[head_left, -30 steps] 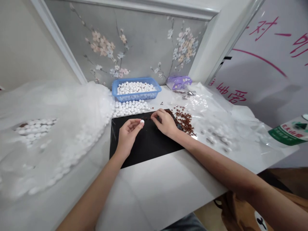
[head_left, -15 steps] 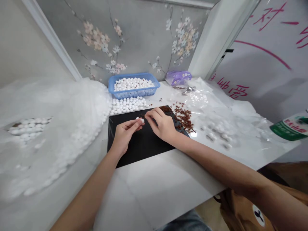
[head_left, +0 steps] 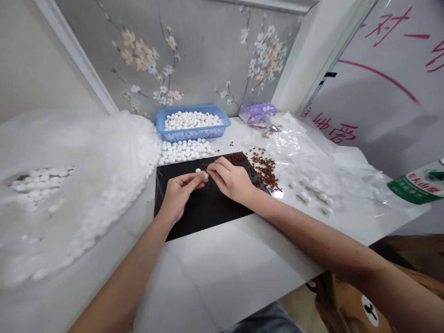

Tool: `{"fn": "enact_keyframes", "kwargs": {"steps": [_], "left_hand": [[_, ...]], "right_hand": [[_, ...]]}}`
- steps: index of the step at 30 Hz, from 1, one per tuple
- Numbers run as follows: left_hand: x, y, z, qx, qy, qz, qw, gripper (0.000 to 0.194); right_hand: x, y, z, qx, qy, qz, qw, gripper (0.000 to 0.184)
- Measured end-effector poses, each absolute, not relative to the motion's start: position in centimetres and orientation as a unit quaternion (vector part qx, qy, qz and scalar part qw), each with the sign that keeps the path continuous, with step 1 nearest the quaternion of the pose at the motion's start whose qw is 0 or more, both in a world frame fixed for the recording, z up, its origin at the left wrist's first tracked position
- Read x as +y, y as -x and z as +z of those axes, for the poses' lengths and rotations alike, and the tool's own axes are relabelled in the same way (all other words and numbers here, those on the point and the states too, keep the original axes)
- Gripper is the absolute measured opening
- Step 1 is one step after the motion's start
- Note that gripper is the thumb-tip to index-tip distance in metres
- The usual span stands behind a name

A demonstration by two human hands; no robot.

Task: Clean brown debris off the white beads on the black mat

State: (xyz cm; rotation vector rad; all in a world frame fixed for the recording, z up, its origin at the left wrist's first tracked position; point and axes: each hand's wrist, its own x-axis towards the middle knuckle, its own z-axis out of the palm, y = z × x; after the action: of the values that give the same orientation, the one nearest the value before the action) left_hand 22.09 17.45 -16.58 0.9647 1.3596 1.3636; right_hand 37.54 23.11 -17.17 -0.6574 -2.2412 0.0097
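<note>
Between the thumb and fingers of my left hand [head_left: 178, 194] is a small white ball [head_left: 206, 175], held over a black mat [head_left: 204, 210]. A second white ball [head_left: 198, 170] shows just behind those fingertips. My right hand [head_left: 232, 180] is pinched closed, its fingertips right at the held ball. What that pinch holds, if anything, is too small to make out. Small reddish-brown star-shaped pieces [head_left: 265, 169] lie heaped on the mat's right end and spill onto the white table [head_left: 222, 268].
A blue basket [head_left: 194, 136] of white balls stands at the back, with loose balls [head_left: 187, 150] before it. A large clear bag [head_left: 86, 185] of balls fills the left. Clear plastic bags [head_left: 312, 171], a purple packet [head_left: 257, 112] and a green-labelled bottle [head_left: 416, 187] are rightward.
My right fingertips have shifted slightly left, closer to the white ball in my left hand. The ball looks slightly turned; my left hand stays almost still.
</note>
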Motion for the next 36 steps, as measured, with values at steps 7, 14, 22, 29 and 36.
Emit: {"fn": "enact_keyframes", "kwargs": {"steps": [7,14,22,29,36], "left_hand": [[17.6,-21.9,-16.8,0.566,-0.398,0.549,0.469,0.030],[17.5,-21.9,-16.6,0.552,-0.384,0.556,0.488,0.026],[17.5,-21.6,-16.6,0.531,-0.362,0.579,0.502,0.023],[17.6,-21.7,-16.6,0.530,-0.359,0.580,0.504,0.025],[17.5,-21.5,-16.7,0.527,-0.371,0.570,0.510,0.023]], "right_hand": [[23.2,-37.4,-17.4,-0.884,0.250,0.024,0.394,0.026],[23.0,-37.3,-17.8,-0.864,0.220,0.088,0.444,0.014],[22.8,-37.2,-17.9,-0.854,0.210,0.131,0.457,0.014],[22.9,-37.2,-17.9,-0.859,0.195,0.119,0.457,0.013],[22.8,-37.0,-18.2,-0.859,0.184,0.110,0.464,0.014]]}}
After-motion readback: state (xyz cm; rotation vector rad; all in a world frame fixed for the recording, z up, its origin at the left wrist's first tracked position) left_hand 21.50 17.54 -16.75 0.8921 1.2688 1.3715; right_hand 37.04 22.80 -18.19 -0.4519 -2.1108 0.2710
